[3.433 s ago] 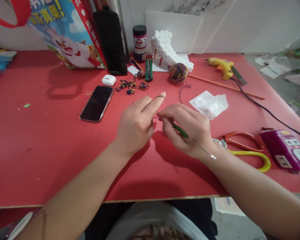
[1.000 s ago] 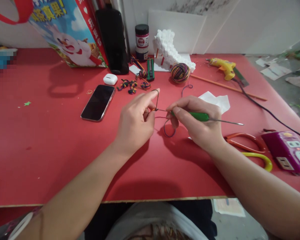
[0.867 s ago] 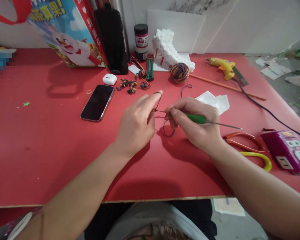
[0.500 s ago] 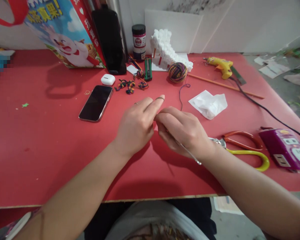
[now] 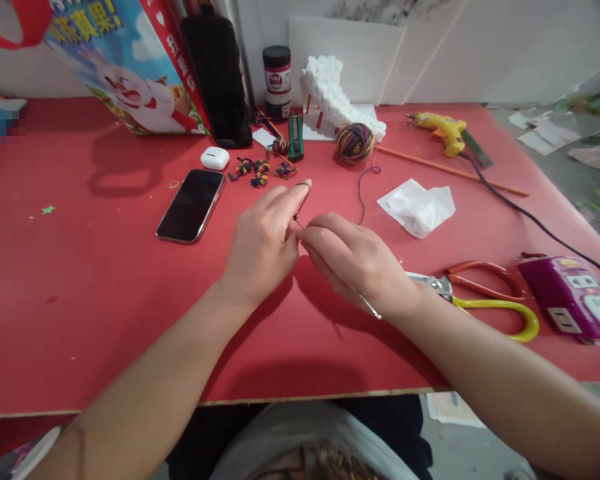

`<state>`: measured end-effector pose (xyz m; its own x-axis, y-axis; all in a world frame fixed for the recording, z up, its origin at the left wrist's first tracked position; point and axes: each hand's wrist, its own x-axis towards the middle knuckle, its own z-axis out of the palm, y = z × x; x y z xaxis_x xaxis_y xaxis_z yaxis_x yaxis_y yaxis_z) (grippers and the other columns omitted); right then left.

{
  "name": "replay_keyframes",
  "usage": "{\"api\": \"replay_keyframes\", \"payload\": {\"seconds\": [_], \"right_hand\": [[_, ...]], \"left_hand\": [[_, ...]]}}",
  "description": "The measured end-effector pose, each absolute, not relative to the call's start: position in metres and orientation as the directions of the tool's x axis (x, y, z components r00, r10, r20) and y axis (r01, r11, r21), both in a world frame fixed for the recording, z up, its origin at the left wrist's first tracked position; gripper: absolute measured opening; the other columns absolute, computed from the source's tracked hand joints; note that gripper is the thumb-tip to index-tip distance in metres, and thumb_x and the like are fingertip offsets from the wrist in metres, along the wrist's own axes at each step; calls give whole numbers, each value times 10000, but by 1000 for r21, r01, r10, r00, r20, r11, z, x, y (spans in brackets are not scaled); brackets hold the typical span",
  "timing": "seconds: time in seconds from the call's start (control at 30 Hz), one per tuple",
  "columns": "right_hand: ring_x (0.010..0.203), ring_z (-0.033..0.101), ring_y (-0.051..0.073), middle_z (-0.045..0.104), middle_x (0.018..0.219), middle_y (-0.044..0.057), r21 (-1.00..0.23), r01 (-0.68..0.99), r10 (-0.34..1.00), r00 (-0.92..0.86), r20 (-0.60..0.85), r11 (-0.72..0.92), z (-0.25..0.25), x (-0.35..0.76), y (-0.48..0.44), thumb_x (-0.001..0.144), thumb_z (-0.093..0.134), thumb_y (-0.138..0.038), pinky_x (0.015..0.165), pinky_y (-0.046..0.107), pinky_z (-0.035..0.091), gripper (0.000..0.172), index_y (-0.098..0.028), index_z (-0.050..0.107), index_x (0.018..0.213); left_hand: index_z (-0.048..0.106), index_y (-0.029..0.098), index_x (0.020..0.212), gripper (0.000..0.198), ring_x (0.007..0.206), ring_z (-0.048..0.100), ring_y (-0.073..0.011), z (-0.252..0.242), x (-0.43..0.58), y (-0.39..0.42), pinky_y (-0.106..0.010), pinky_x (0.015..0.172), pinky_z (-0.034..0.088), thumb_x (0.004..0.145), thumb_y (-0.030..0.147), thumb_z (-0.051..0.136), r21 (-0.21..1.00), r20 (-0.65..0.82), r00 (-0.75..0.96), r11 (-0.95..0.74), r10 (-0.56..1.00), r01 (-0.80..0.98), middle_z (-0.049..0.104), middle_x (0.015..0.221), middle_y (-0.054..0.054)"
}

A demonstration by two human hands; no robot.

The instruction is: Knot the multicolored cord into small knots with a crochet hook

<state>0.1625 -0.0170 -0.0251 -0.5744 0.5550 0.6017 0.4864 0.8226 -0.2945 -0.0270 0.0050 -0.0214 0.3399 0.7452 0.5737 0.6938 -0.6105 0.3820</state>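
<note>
Working a loop through a small yarn piece (image 5: 296, 217) with the hook (image 5: 367, 305) looks, to me, like the step in hand. The piece sits nearer me than the yarn ball (image 5: 355, 143) and to its left; only a dark knot shows, the rest being hidden by my left hand (image 5: 263, 247), whose grip is closed on it in what I take for a thumb pinch. A strand (image 5: 307, 193) rises from the knot over the stretched index finger. My right hand (image 5: 360, 260), in front of the ball, has its grip closed around the hook; the handle is covered, and one end of the shaft pokes out toward the wrist. The two grips nearly touch, the piece lying at the left one, facing the right.

I judge the next move calls for catching that strand and drawing it through while the left pinch holds firm; a hard tug could slip the loop.

Farther out, a yarn tail (image 5: 361, 193) trails from the ball toward the right hand. On the worktop (image 5: 80, 300), knotted yarn bits (image 5: 259, 180) lie left of the ball, a tissue (image 5: 417, 208) to its right and nearer me, and the snips (image 5: 444, 287) beyond that, nearer still.
</note>
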Motion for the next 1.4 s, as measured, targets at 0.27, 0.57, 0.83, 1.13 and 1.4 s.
{"api": "replay_keyframes", "payload": {"seconds": [0.27, 0.57, 0.83, 1.13, 1.4], "right_hand": [[667, 718, 153, 740, 745, -6, -926, 183, 941, -143, 306, 329, -21, 154, -18, 1062, 620, -253, 678, 298, 588, 126, -200, 683, 967], [897, 746, 190, 763, 978, 86, -599, 343, 689, -326, 647, 724, -24, 158, -18, 1085, 572, -169, 813, 327, 615, 131, -196, 692, 1131], [936, 747, 240, 752, 1072, 168, -250, 476, 488, -483, 727, 843, -24, 161, -16, 1058, 532, -73, 794, 360, 633, 237, -160, 629, 1256], [958, 747, 229, 748, 1104, 150, -214, 466, 442, -461, 769, 858, -25, 163, -13, 1050, 553, -64, 814, 351, 637, 334, -179, 604, 1360], [948, 780, 210, 788, 1025, 113, -406, 357, 519, -323, 792, 841, -22, 162, -12, 1036, 627, -71, 845, 344, 644, 221, -179, 694, 1217]], "left_hand": [[741, 138, 1359, 559, 835, 686, -179, -20, -26, 4, -300, 791, 571, 872, 8, 498, 416, 581, 321, -611, 748, 674, 768, 1023, -76], [787, 209, 1264, 547, 621, 558, -101, -12, -19, 6, -231, 582, 497, 762, 47, 639, 903, 297, 1, -281, 955, 324, 718, 857, -3], [810, 212, 1167, 463, 666, 578, -95, -4, -15, 3, -217, 609, 506, 747, 52, 702, 940, 263, -60, -242, 963, 240, 724, 866, 2], [802, 188, 1153, 431, 721, 683, -136, -1, -15, 7, -242, 620, 584, 731, 101, 789, 996, 92, -138, -90, 986, 19, 769, 841, -12], [808, 219, 1182, 430, 738, 702, -144, -3, -15, 4, -246, 604, 582, 761, 133, 819, 988, 151, -123, -147, 981, 42, 814, 889, -21]]}}
